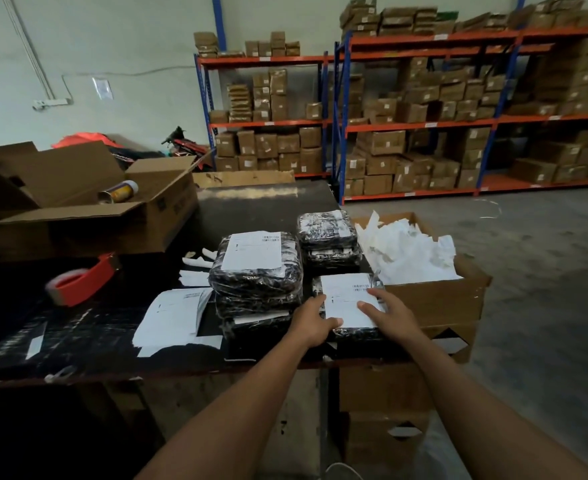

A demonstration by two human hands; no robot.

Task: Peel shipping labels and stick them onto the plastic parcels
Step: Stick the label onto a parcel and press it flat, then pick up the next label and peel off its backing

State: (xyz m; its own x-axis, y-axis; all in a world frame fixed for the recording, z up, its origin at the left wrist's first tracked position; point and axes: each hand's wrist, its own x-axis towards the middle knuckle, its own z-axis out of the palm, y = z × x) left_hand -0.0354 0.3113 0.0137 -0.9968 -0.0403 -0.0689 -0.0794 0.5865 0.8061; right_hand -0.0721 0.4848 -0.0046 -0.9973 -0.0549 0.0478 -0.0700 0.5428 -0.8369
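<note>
left hand [315, 320]: on the near-left edge of a black plastic-wrapped parcel [358, 332], thumb curled over the near-left corner of the white shipping label [349, 299], fingers wrapped down the parcel's side.
right hand [391, 311]: fingers straight, flat on the right part of that label, pressing it down.
parcel: lies on the dark surface [88, 337], near its right end, just left of an open cardboard box of crumpled white backing paper [406, 251].
labelled stack [256, 275]: black wrapped parcels just left of the held parcel, top one carries a white label.
far stack [329, 237]: more wrapped parcels, behind the held one.
loose label sheets [174, 315]: flat on the surface, left of the stacks.
red tape dispenser [84, 282]: on the surface, far left.
background: shelving racks [420, 124] full of brown cartons.
</note>
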